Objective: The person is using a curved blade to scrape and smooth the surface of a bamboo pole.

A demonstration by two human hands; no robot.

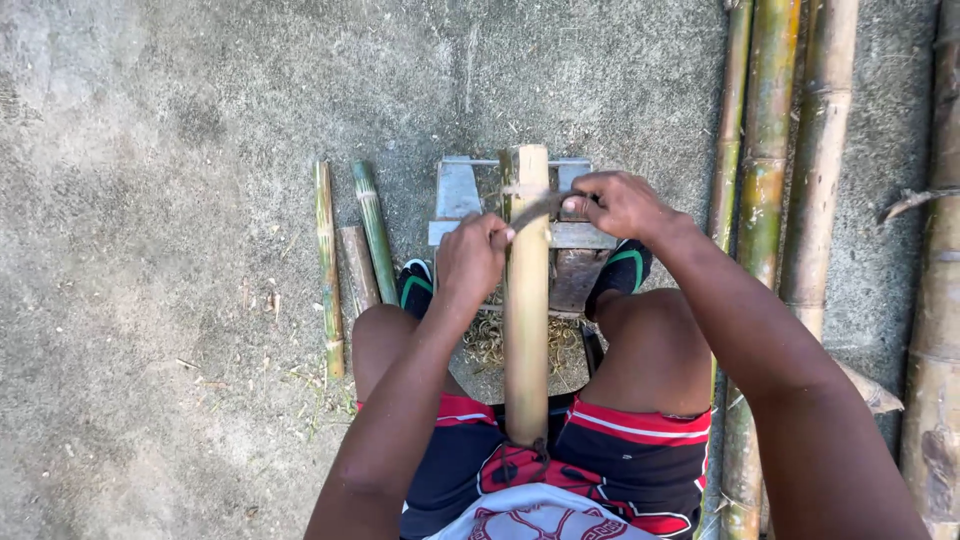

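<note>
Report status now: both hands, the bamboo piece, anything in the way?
Left hand and right hand each grip one end of a dark curved blade. Blade lies across the pale yellow bamboo pole. Nothing blocking; short cut bamboo pieces lie left.

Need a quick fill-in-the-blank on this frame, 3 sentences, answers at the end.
1. Both hands grip a blade laid across the pale ____ pole.
2. Three short cut pieces lie on the concrete to the person's ____.
3. The left hand and right hand sit on ____ sides of the pole.

Answers: bamboo; left; opposite
</note>
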